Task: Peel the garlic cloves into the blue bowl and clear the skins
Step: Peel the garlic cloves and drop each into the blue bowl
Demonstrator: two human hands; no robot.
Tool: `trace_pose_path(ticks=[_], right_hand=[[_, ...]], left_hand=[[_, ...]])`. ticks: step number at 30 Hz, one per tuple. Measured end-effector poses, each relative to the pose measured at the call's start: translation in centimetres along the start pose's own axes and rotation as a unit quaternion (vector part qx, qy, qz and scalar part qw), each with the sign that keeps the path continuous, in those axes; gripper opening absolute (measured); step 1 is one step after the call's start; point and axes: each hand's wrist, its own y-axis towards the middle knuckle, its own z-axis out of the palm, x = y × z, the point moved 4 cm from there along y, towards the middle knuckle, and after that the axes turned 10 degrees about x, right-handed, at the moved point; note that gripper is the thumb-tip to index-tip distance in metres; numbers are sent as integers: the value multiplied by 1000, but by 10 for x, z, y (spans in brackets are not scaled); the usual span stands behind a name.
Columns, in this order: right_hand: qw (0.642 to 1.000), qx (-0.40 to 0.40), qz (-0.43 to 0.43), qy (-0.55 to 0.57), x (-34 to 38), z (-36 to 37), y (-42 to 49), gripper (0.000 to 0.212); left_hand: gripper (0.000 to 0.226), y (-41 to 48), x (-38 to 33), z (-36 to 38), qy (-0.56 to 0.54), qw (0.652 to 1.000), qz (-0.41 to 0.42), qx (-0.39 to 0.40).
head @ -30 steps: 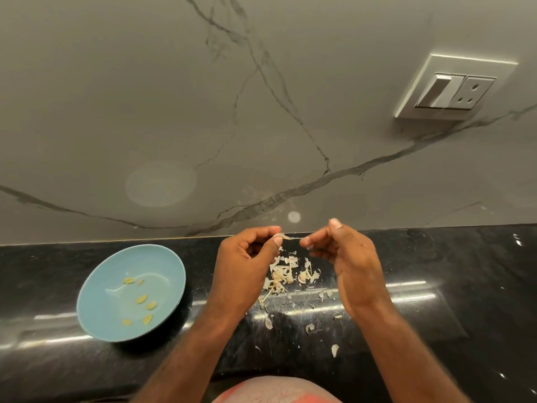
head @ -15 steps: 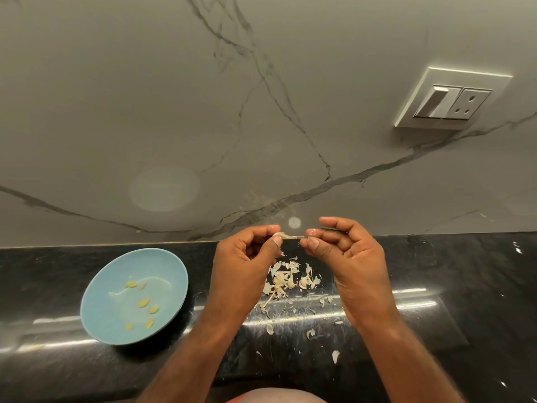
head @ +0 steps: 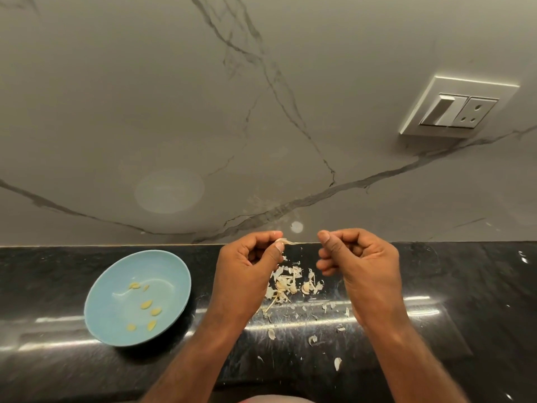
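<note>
Garlic clove (head: 284,242), a small pale sliver, is pinched between the thumb and forefinger tips of the left hand (head: 247,267). It is held up over the back edge of the desk (head: 470,289), just above the heap of skins (head: 290,283). That spot is probably chosen so that whatever peels away drops onto the one heap and not into the bowl. Its long axis lies roughly level and runs along the desk's back edge, with the thicker end buried in the pinch and the thin tapered tail pointing toward the right hand (head: 361,257). The two hands are apart, with a clear gap between that tail and the right thumb. The right hand's fingers are curled in and its thumb lies against the forefinger; whether a scrap of skin is caught there I cannot tell. Most skins lie in a loose pile below the gap between the hands, nearer the back edge, and stray flakes trail toward the front edge. The blue bowl (head: 101,312) sits on the left part of the desk, beside the left forearm but not touching it. That is close enough, I judge, for a short carry once the clove is bare. A few yellowish peeled cloves (head: 146,304) lie in it. Behind the desk rises a grey veined marble wall (head: 203,97), with a switch and socket plate (head: 459,107) toward its right.
</note>
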Motion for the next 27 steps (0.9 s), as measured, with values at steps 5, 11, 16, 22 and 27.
trace_pose_path(ticks=[5, 11, 16, 22, 27], right_hand=[[976, 169, 58, -122, -3, 10, 1, 75], [978, 151, -25, -138, 6, 17, -4, 18], [960, 119, -112, -228, 13, 15, -6, 14], [926, 61, -221, -300, 22, 18, -9, 7], [918, 52, -257, -296, 29, 17, -12, 5]], left_hand=[[16, 1, -4, 6, 1, 1000, 1, 15], [15, 0, -10, 12, -3, 999, 13, 37], [13, -2, -16, 17, -18, 998, 20, 49], [11, -3, -24, 23, -50, 996, 28, 70], [10, -5, -30, 23, -60, 995, 34, 75]])
